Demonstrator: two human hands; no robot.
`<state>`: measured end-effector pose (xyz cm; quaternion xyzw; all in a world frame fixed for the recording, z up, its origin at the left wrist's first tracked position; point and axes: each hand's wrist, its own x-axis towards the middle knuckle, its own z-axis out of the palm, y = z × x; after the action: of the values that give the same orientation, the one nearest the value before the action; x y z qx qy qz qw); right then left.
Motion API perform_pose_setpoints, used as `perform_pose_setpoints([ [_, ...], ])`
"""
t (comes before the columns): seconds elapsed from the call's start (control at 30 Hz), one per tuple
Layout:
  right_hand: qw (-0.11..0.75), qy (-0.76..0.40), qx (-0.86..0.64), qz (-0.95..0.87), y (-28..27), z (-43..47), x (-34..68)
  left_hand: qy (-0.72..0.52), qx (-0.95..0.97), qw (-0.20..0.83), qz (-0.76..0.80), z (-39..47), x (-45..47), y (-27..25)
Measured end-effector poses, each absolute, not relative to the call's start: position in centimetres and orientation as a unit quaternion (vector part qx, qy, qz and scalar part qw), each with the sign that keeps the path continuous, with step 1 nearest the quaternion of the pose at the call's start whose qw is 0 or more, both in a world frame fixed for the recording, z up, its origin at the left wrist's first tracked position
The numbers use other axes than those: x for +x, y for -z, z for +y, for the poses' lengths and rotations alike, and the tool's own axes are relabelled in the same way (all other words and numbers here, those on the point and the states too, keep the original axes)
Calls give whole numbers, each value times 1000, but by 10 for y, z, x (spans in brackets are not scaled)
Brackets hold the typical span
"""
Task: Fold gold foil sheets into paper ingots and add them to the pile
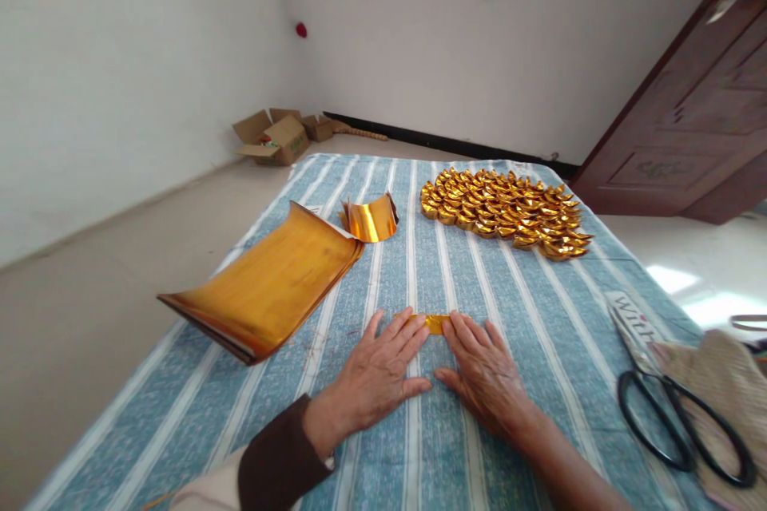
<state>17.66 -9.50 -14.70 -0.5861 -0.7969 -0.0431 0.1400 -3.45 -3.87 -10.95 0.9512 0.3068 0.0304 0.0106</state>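
Observation:
A narrow folded strip of gold foil paper (438,325) lies on the striped cloth in front of me. My left hand (383,371) rests flat with its fingertips on the strip's left part, thumb stretched out toward the middle. On the right part press the fingertips of my right hand (484,363), its fingers extended and its palm down. Only the strip's middle shows between the hands; its ends are mostly covered. Beyond my left hand sits a large stack of gold foil sheets (269,279), and beside that a small curled stack of gold foil pieces (372,221).
Rows of folded gold paper ingots (503,211) stand at the table's far right. Black-handled scissors (653,391) lie near the right edge, partly on a beige cloth (728,399). A striped tablecloth (335,447) covers the table. Cardboard boxes (276,140) are on the floor behind.

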Motion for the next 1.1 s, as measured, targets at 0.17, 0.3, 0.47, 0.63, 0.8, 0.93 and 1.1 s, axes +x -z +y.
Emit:
perform_pose_setpoints([
  [0.17,144,40,-583,-798,146,-95,177,-42,953,-14,299,-39,-40,103],
  [0.3,160,48,-585,-794,146,-95,175,-56,951,-24,303,-38,-45,100],
  [0.47,165,53,-586,-791,147,-94,174,-62,948,-28,311,-30,-43,85],
  [0.63,162,54,-587,-791,148,-93,173,-57,962,8,265,-22,-22,89],
  [0.8,157,37,-592,-790,146,-93,173,-44,963,17,267,-18,-13,109],
  [0.93,154,6,-581,-799,144,-94,180,-52,966,9,254,-18,-18,109],
  [1.1,169,-54,-561,-809,144,-97,193,-61,967,15,247,-18,-20,110],
])
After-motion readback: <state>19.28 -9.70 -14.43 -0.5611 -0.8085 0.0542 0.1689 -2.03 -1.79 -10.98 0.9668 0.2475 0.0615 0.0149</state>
